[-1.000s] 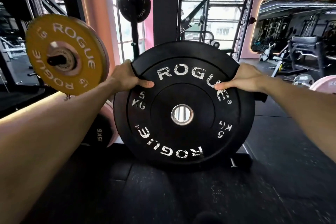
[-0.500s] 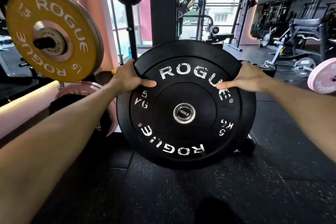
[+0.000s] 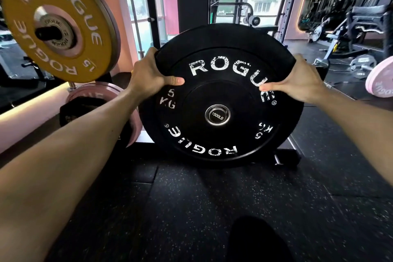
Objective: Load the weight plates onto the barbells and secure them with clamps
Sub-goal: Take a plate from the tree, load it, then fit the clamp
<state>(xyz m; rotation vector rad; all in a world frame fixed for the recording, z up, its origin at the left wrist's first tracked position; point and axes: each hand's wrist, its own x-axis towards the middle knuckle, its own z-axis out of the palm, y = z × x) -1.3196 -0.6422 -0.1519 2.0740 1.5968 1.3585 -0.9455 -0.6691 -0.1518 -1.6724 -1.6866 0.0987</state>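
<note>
Gripping a matte black rubber plate (image 3: 220, 110) by its upper rim: left hand (image 3: 150, 74) and right hand (image 3: 297, 81), thumbs on the face. Steel hub ring frames a bar end (image 3: 217, 115) stamped 1500LB. Since a second ago, view shifted; bar end now fills the hole. Yellow plate (image 3: 57, 21) up left, pink plates (image 3: 102, 95) below it.

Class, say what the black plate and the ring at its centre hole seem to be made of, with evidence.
Black plate: probably rubber, matte and dull, with worn white lettering. Centre ring: metal, probably steel, since it is shiny and reflects light.
</note>
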